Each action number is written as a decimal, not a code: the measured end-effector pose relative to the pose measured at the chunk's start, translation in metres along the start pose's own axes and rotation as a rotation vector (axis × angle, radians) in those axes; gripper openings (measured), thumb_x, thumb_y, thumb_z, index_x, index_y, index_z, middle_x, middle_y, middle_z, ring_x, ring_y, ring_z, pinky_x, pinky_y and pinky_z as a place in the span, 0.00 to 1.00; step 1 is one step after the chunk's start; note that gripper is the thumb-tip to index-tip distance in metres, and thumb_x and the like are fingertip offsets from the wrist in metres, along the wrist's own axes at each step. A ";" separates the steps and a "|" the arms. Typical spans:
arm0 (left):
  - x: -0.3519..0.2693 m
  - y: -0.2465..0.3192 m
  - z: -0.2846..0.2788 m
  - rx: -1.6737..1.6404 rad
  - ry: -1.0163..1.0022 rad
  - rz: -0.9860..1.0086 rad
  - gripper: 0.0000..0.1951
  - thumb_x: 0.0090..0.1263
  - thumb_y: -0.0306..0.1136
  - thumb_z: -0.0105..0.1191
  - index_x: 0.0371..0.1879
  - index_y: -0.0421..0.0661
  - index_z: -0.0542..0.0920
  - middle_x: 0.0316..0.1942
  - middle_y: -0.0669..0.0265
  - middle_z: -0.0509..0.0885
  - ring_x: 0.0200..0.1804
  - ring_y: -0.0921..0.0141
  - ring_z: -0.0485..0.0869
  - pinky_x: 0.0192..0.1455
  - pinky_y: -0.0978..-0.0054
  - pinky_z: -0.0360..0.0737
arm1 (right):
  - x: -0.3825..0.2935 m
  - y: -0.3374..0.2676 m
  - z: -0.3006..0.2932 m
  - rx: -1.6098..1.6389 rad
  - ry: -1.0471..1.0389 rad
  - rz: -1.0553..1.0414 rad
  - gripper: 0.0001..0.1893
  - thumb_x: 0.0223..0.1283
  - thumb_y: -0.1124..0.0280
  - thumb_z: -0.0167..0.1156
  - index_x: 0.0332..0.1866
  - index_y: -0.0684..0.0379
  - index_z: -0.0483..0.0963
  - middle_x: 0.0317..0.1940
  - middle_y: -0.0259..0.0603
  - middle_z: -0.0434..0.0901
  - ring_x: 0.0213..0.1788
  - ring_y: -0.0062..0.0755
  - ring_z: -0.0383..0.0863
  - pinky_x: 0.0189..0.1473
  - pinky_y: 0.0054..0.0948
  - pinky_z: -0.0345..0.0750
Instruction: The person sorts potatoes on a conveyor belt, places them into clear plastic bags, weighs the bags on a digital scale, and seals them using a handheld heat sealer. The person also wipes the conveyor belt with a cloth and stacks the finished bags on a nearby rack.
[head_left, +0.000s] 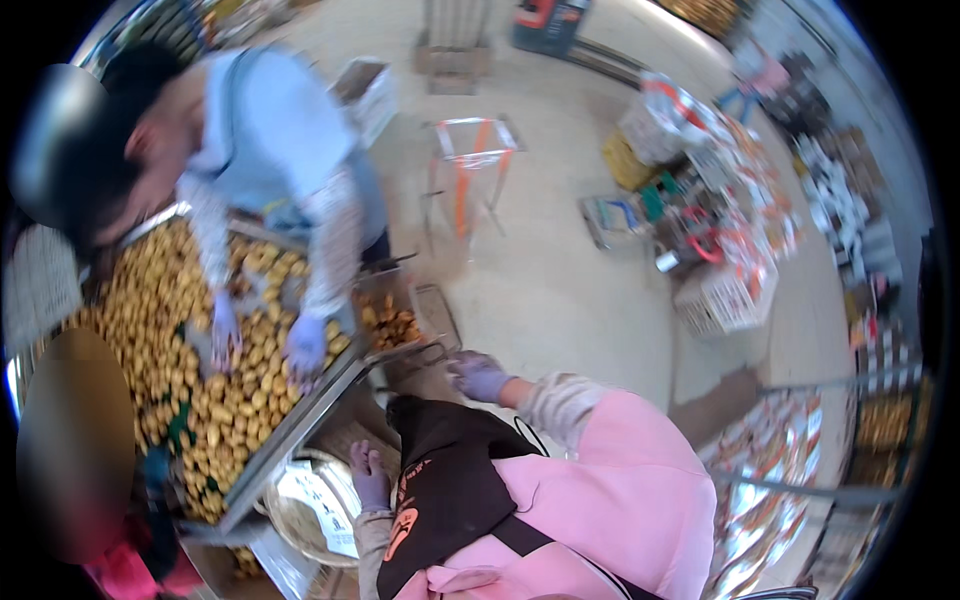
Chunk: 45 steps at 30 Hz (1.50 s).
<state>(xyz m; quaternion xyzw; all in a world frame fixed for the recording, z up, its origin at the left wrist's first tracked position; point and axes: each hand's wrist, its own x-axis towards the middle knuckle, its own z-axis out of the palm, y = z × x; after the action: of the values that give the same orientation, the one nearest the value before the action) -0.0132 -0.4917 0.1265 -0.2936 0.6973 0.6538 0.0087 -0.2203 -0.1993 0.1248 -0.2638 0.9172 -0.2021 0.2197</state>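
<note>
A wide metal-edged table (289, 435) is heaped with small yellow, potato-like produce (217, 412). My left hand (370, 478), in a purple glove, hangs beside a round basin (300, 517) with a printed white sheet or bag in it; its fingers look apart and nothing shows in them. My right hand (478, 376), gloved too, is raised to the right of a metal frame at the table's corner, fingers partly bent; whether it holds anything is unclear. Near it, a bin (412, 300) contains darker brown pieces. A co-worker's two gloved hands (306, 349) reach into the produce.
The co-worker (277, 127) leans over the table's far side. Another person in red is partly seen at lower left. A stool frame with orange tape (476, 150) stands on the floor. Beyond are a white basket (727, 307), a small scale (611, 221), bags and a pallet jack (547, 26).
</note>
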 end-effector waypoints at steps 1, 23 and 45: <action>0.004 -0.004 0.007 0.020 -0.069 0.033 0.30 0.74 0.33 0.49 0.71 0.36 0.54 0.64 0.52 0.72 0.66 0.65 0.72 0.67 0.74 0.67 | -0.028 0.014 -0.027 0.031 -0.095 0.265 0.21 0.63 0.56 0.49 0.58 0.53 0.75 0.62 0.49 0.71 0.64 0.50 0.71 0.64 0.45 0.70; 0.135 0.145 0.508 0.656 -0.822 0.094 0.20 0.72 0.43 0.51 0.54 0.41 0.78 0.46 0.54 0.84 0.52 0.61 0.81 0.58 0.69 0.75 | -0.327 0.458 -0.108 0.445 0.175 0.842 0.18 0.66 0.54 0.46 0.44 0.56 0.77 0.44 0.52 0.80 0.47 0.53 0.80 0.52 0.44 0.75; 0.445 0.388 0.836 0.690 -0.561 0.072 0.22 0.73 0.41 0.51 0.59 0.39 0.75 0.47 0.53 0.82 0.46 0.64 0.81 0.48 0.69 0.77 | -0.001 0.868 -0.413 0.809 0.225 0.569 0.20 0.74 0.52 0.45 0.55 0.56 0.74 0.47 0.34 0.81 0.49 0.31 0.78 0.58 0.30 0.72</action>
<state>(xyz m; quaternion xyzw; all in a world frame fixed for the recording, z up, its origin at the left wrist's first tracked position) -0.8554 0.0869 0.1810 -0.0603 0.8550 0.4373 0.2723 -0.7730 0.5831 0.0419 0.1264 0.8190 -0.5005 0.2505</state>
